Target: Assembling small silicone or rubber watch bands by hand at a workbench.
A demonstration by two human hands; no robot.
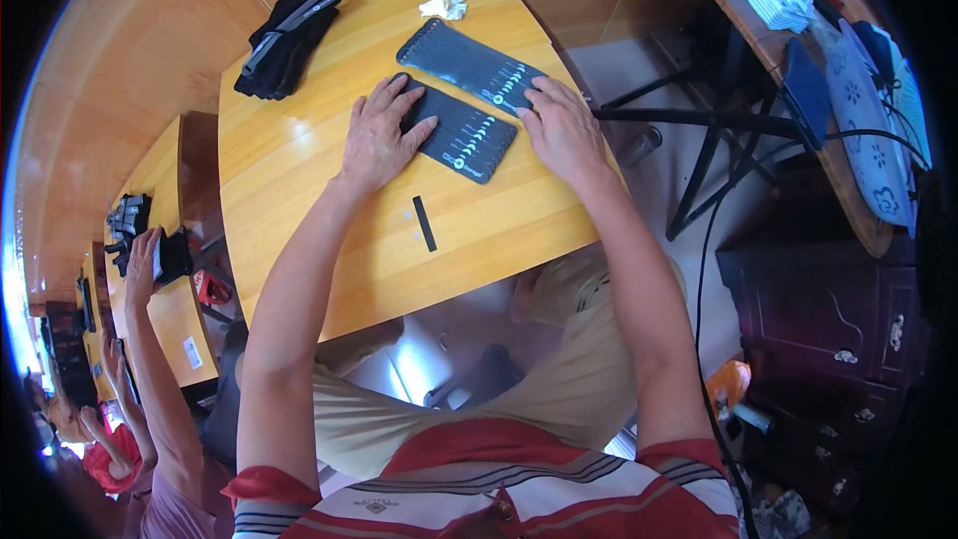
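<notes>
Two rows of overlapping flat black pieces lie on the yellow wooden table (329,150), each with small white marks along one end. My left hand (377,132) rests with spread fingers on the left end of the near row of black pieces (461,137). At the right end of the far row of black pieces (464,60), my right hand (561,123) touches the edge, thumb and fingers apart. Closer to me lies a thin black strip (425,225) beside tiny pale scraps.
A pile of black items (289,38) sits at the table's far left, and a crumpled white tissue (444,5) at the back. On the right stand a side table (848,185) with black legs and a dark cabinet (808,324). Other people's arms (165,389) reach over tables at left.
</notes>
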